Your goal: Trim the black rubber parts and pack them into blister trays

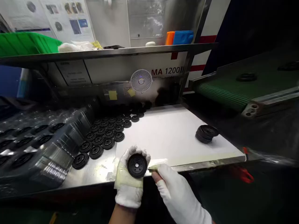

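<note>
In my left hand [129, 186], gloved in white with yellowish tape over the palm, sits a black ridged disc [137, 165], like a small wheel with a pale centre hole. Its face is turned up towards me and my fingers curl around its far edge. My right hand [178, 191], also in a white glove with the thumb tip bare, pinches a thin tool [153, 168] whose exact kind I cannot make out. The tool's tip is close to the disc's right edge; whether they touch is unclear.
Rows of stacked black discs [108, 133] cover the left of the white worktop [158, 133]. A leaning stack of discs [206, 133] stands at right. Clear plastic trays [63, 149] are piled at far left. A green conveyor [224, 93] runs at right; a shelf [130, 50] crosses above.
</note>
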`<state>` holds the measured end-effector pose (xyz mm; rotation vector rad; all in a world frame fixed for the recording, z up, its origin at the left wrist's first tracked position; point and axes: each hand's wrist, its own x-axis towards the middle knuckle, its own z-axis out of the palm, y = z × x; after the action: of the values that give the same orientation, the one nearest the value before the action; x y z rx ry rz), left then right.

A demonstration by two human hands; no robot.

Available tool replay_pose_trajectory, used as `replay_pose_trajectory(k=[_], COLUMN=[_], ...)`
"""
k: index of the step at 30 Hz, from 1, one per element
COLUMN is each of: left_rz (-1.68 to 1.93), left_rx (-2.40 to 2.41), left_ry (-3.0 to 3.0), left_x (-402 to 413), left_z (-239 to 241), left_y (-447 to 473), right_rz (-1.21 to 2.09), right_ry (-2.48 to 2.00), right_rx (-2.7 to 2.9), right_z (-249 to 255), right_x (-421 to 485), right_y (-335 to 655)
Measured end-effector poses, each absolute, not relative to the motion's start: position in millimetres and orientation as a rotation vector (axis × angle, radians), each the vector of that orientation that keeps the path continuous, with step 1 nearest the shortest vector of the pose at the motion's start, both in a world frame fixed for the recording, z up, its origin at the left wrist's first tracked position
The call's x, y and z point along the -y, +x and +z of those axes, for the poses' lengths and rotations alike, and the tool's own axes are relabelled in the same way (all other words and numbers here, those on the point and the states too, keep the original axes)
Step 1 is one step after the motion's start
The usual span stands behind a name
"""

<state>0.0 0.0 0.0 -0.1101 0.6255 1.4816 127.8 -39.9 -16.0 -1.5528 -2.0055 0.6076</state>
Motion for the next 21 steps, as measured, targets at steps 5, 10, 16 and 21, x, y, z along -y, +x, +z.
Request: replay_pose_trajectory(k=[5, 10, 16, 21], left_rz=[1.478, 1.44, 1.376, 1.195], left_rx=[-0.637, -0.609, -0.649, -0.95], left_ry=[-0.163, -0.158, -0.152, 0.663], left_x=[6.8, 6.7, 7.0, -20.3], left_z=[2.9, 2.3, 3.3, 0.8], left_y=[-3.4, -5.7, -9.4, -14.0], right_rz=[0.755, 0.474, 0.631, 0.95], right_ry=[-1.548, -1.477, -1.484, -1.392], right_rx=[1.899, 1.84, 1.792, 2.154], right_z=[-8.6, -18.2, -36.9, -0.7], right_x=[34.9, 23.3, 20.4, 22.9], right_y=[131.2, 148.3, 171.5, 205.9])
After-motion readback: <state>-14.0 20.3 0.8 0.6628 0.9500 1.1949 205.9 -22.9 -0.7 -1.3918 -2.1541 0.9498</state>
